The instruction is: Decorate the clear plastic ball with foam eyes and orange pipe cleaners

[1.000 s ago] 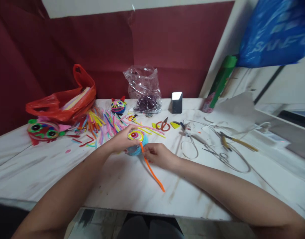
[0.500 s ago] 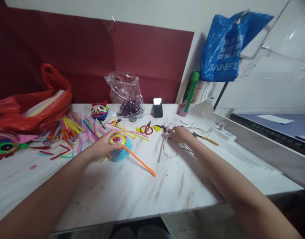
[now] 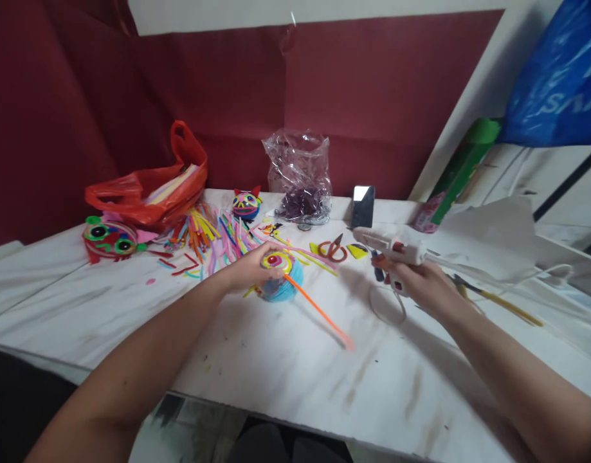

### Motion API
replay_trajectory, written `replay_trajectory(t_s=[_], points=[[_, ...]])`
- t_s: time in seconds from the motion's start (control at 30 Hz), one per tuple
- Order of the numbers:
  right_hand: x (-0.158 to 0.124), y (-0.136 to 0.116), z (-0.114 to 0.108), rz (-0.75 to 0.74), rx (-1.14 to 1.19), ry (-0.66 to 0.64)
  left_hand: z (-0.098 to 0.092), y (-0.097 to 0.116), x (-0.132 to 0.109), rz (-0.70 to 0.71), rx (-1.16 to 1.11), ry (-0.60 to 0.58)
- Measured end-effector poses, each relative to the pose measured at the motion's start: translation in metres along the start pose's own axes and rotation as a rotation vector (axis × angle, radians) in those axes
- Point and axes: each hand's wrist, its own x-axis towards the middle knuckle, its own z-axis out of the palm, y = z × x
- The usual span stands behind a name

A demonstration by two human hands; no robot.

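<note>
My left hand (image 3: 254, 267) is closed around a light-blue craft ball (image 3: 288, 287) that carries a yellow, white and red ringed eye. From the ball an orange pipe cleaner (image 3: 319, 313) sticks out toward the front right, its far end blurred. My right hand (image 3: 423, 283) grips a white hot glue gun (image 3: 386, 244) by its handle, raised over the table with the nozzle pointing left. A cord trails from the gun to the right. Behind the ball lie red-handled scissors (image 3: 332, 252) and a yellow-and-black scrap (image 3: 357, 251).
Bundles of coloured pipe cleaners (image 3: 232, 238) lie left of centre. Two finished-looking face balls stand there, a striped one (image 3: 112, 238) and a blue one (image 3: 247, 204). Behind are a red bag (image 3: 131, 193), a clear bag (image 3: 300, 167) and a phone (image 3: 363, 207). Yellow-handled pliers (image 3: 510, 307) lie right.
My right hand has lifted the glue gun off the table. My left hand still holds the ball. The view has turned left, shifting everything rightward.
</note>
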Motion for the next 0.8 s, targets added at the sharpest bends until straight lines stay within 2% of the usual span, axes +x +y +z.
replay_trajectory(t_s=[0.07, 0.13, 0.27, 0.5, 0.6, 0.8], points=[[-0.015, -0.023, 0.005, 0.059, 0.141, -0.128, -0.001, 0.0, 0.0, -0.003, 0.004, -0.01], [-0.027, -0.039, 0.011, 0.046, 0.196, -0.214, -0.002, 0.0, 0.0, -0.004, 0.006, -0.016], [-0.039, -0.046, 0.021, -0.039, 0.225, -0.359, -0.003, 0.001, 0.0, -0.003, 0.009, -0.039], [-0.049, -0.048, 0.026, -0.148, 0.19, -0.366, -0.002, 0.0, 0.001, 0.004, 0.049, -0.047], [-0.051, -0.054, 0.027, -0.142, 0.172, -0.402, -0.002, -0.001, 0.001, 0.005, 0.07, -0.04], [-0.053, -0.054, 0.031, -0.15, 0.161, -0.386, -0.002, -0.001, 0.001, 0.018, 0.081, -0.039]])
